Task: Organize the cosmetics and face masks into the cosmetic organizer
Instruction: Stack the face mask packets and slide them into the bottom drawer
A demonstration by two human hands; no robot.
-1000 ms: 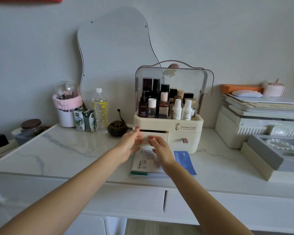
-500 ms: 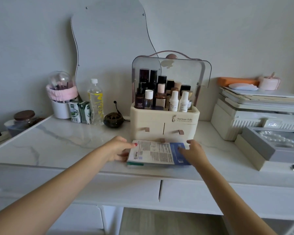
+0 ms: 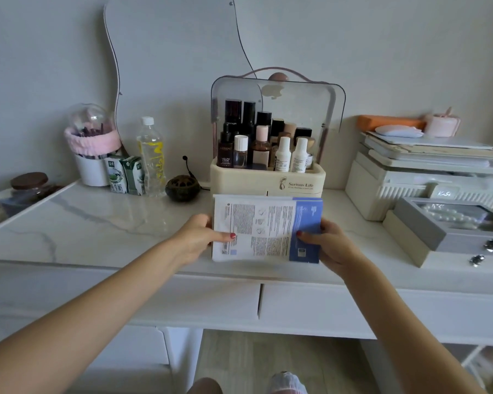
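A stack of flat face mask packets [image 3: 264,227], white with a blue right end, is held up off the marble tabletop, tilted toward me. My left hand [image 3: 197,237] grips its left edge with the thumb on top. My right hand [image 3: 326,241] grips the right edge the same way. Just behind stands the cream cosmetic organizer [image 3: 268,182] with a clear raised lid [image 3: 278,100]. Several bottles [image 3: 264,149] fill its top tray. The packets hide its drawers.
Left of the organizer are a dark round burner [image 3: 182,188], a water bottle [image 3: 152,157], two milk cartons [image 3: 125,174] and a brush cup [image 3: 93,149]. A grey jewellery box [image 3: 450,228] and stacked white boxes [image 3: 427,177] stand at right. A wavy mirror [image 3: 177,52] leans behind.
My hands left the organizer's drawer front, which is now shut, took the mask packets by both side edges and lifted them off the tabletop.
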